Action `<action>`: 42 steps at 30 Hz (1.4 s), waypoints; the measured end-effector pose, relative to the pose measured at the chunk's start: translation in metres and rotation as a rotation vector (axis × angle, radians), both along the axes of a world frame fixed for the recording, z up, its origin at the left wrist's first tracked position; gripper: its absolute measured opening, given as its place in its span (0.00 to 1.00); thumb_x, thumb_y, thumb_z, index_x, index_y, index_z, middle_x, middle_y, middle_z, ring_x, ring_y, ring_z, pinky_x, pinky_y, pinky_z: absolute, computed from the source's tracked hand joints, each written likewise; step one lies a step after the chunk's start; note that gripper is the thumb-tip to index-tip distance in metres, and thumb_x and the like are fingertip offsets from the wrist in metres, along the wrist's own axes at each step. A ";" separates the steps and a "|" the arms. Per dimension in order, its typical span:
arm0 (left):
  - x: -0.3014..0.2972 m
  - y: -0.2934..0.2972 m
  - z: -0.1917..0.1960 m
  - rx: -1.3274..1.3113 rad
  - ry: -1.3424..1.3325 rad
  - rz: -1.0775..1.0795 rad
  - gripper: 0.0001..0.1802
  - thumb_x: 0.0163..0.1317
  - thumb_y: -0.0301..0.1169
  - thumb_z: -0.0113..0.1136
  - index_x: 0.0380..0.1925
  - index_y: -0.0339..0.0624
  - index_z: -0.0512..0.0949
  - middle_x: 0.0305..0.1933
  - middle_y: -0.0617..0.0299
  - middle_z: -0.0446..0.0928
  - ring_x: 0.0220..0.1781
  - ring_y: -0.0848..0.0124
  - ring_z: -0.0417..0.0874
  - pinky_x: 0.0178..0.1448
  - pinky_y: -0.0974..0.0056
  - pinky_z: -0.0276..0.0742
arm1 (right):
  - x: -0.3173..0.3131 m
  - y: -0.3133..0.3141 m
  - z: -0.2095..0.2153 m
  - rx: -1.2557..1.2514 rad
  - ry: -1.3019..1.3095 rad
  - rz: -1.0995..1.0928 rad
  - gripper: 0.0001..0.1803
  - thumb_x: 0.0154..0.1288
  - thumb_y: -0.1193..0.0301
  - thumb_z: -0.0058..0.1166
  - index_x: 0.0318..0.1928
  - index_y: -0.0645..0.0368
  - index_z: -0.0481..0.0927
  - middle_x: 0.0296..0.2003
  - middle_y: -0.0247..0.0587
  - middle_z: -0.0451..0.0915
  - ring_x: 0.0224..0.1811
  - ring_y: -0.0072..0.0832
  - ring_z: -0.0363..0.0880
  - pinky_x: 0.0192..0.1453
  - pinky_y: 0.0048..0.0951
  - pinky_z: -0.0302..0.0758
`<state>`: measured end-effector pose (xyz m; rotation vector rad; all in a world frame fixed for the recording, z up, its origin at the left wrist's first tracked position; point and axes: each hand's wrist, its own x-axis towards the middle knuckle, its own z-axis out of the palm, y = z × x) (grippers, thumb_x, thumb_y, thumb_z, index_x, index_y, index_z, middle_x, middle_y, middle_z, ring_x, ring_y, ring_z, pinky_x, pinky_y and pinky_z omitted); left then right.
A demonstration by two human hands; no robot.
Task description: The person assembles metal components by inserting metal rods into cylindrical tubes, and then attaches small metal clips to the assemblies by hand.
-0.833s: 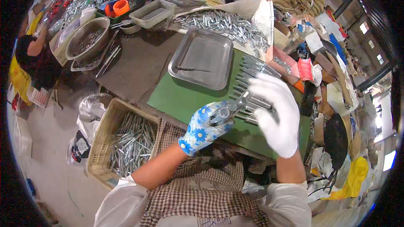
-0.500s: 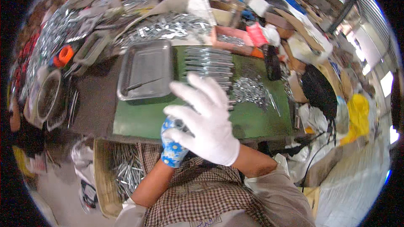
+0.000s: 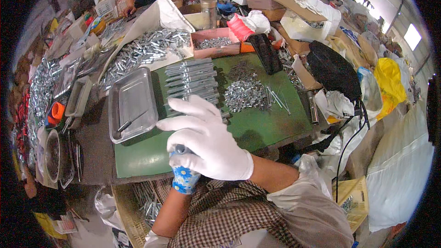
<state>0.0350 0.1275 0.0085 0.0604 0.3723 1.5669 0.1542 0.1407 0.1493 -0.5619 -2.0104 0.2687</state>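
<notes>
My left hand [image 3: 184, 180], in a blue flowered glove, is closed around a grey metal piece [image 3: 180, 149] whose round end points up. Its fingers are partly hidden behind my right hand [image 3: 209, 149], in a white glove. The right thumb and forefinger close on the round end, while the other fingers stretch out to the left. Just beyond lie a row of metal rods [image 3: 190, 80] and a heap of small metal parts [image 3: 245, 94] on the green mat [image 3: 271, 126]. A metal tray [image 3: 133, 93] with a dark thin tool [image 3: 133, 121] in it stands left of them.
A pink bin [image 3: 216, 48] of small parts and a white sheet [image 3: 179, 24] with a pile of metal pieces lie at the back. Yellow crates [image 3: 123, 209] stand below the table edge. A black bag [image 3: 333, 71] hangs at right. Another person's hand [image 3: 130, 10] shows far back.
The view has turned, so the table things sit farther left. My right thumb and forefinger have come together on the metal piece's round end, held low over the near edge of the mat.
</notes>
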 end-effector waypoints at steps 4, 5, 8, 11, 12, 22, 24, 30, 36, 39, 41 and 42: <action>0.007 0.003 0.033 0.542 1.860 -0.035 0.19 0.60 0.32 0.62 0.50 0.37 0.74 0.45 0.60 0.79 0.46 0.68 0.80 0.51 0.64 0.75 | 0.036 0.002 0.018 -0.104 0.098 0.043 0.12 0.55 0.61 0.62 0.34 0.51 0.75 0.47 0.39 0.81 0.63 0.44 0.69 0.69 0.51 0.53; 0.014 0.000 0.041 0.499 1.591 -0.074 0.19 0.59 0.31 0.63 0.49 0.37 0.75 0.45 0.60 0.79 0.45 0.69 0.79 0.51 0.65 0.75 | 0.046 -0.001 0.021 -0.186 0.293 0.081 0.12 0.60 0.60 0.58 0.36 0.52 0.73 0.41 0.41 0.81 0.54 0.44 0.74 0.64 0.51 0.61; 0.033 -0.004 0.045 0.298 1.171 -0.280 0.18 0.60 0.25 0.61 0.52 0.38 0.74 0.45 0.63 0.79 0.44 0.74 0.76 0.51 0.67 0.73 | 0.080 -0.006 0.028 -0.491 0.958 0.530 0.15 0.70 0.58 0.49 0.40 0.57 0.73 0.34 0.42 0.80 0.30 0.31 0.81 0.34 0.29 0.77; 0.038 0.002 0.035 0.300 1.180 -0.268 0.21 0.62 0.26 0.60 0.55 0.39 0.70 0.46 0.65 0.77 0.45 0.74 0.78 0.49 0.67 0.76 | 0.103 -0.008 0.015 -0.737 0.903 0.063 0.13 0.72 0.63 0.46 0.48 0.58 0.71 0.24 0.30 0.68 0.14 0.14 0.59 0.13 0.16 0.53; 0.037 0.004 0.035 0.338 1.133 -0.269 0.21 0.63 0.25 0.59 0.56 0.39 0.70 0.48 0.64 0.77 0.47 0.73 0.77 0.51 0.66 0.75 | 0.106 -0.006 0.011 -0.933 0.791 -0.042 0.14 0.69 0.68 0.50 0.53 0.57 0.72 0.26 0.29 0.70 0.19 0.13 0.64 0.19 0.16 0.60; 0.045 0.014 0.034 0.407 1.108 -0.399 0.22 0.63 0.23 0.58 0.57 0.40 0.69 0.53 0.64 0.75 0.53 0.73 0.74 0.60 0.65 0.70 | 0.097 0.001 -0.020 -0.859 0.161 -0.201 0.12 0.54 0.75 0.65 0.40 0.60 0.80 0.30 0.33 0.78 0.31 0.15 0.74 0.34 0.20 0.71; 0.040 0.012 0.030 0.400 1.165 -0.310 0.20 0.64 0.26 0.58 0.56 0.39 0.70 0.54 0.62 0.75 0.52 0.72 0.75 0.60 0.64 0.71 | 0.100 -0.006 -0.011 -0.802 0.291 -0.205 0.13 0.52 0.76 0.66 0.40 0.60 0.80 0.30 0.34 0.78 0.30 0.16 0.75 0.35 0.21 0.72; 0.007 0.008 0.039 0.276 0.900 -0.112 0.08 0.62 0.22 0.57 0.28 0.42 0.68 0.53 0.56 0.75 0.53 0.69 0.77 0.52 0.65 0.74 | 0.113 -0.005 0.008 -0.694 0.070 -0.238 0.13 0.52 0.78 0.66 0.39 0.61 0.81 0.31 0.37 0.79 0.30 0.19 0.77 0.34 0.21 0.73; -0.015 0.002 0.065 0.171 1.047 -0.098 0.23 0.65 0.29 0.56 0.60 0.38 0.68 0.52 0.58 0.77 0.44 0.76 0.77 0.45 0.71 0.74 | 0.107 0.004 0.015 -0.714 0.089 -0.275 0.12 0.51 0.77 0.66 0.38 0.60 0.81 0.29 0.37 0.79 0.29 0.19 0.77 0.33 0.21 0.73; -0.021 -0.001 0.068 0.127 1.014 -0.066 0.24 0.65 0.31 0.57 0.60 0.39 0.68 0.49 0.60 0.78 0.40 0.78 0.76 0.40 0.72 0.72 | 0.106 0.009 0.024 -0.659 0.132 -0.282 0.11 0.52 0.74 0.66 0.37 0.60 0.81 0.27 0.36 0.78 0.27 0.19 0.74 0.32 0.21 0.71; -0.024 -0.001 0.072 0.110 1.053 -0.044 0.29 0.63 0.41 0.62 0.60 0.39 0.69 0.45 0.60 0.79 0.36 0.76 0.77 0.34 0.74 0.70 | 0.099 0.016 0.023 -0.652 -0.004 -0.302 0.11 0.52 0.73 0.66 0.37 0.60 0.80 0.26 0.36 0.77 0.26 0.19 0.74 0.31 0.22 0.70; -0.027 -0.003 0.070 0.107 1.052 -0.044 0.29 0.63 0.41 0.62 0.60 0.39 0.69 0.45 0.60 0.79 0.36 0.76 0.77 0.34 0.74 0.70 | 0.095 0.019 0.018 -0.661 -0.131 -0.340 0.11 0.52 0.73 0.66 0.37 0.60 0.80 0.26 0.36 0.77 0.26 0.19 0.73 0.31 0.22 0.70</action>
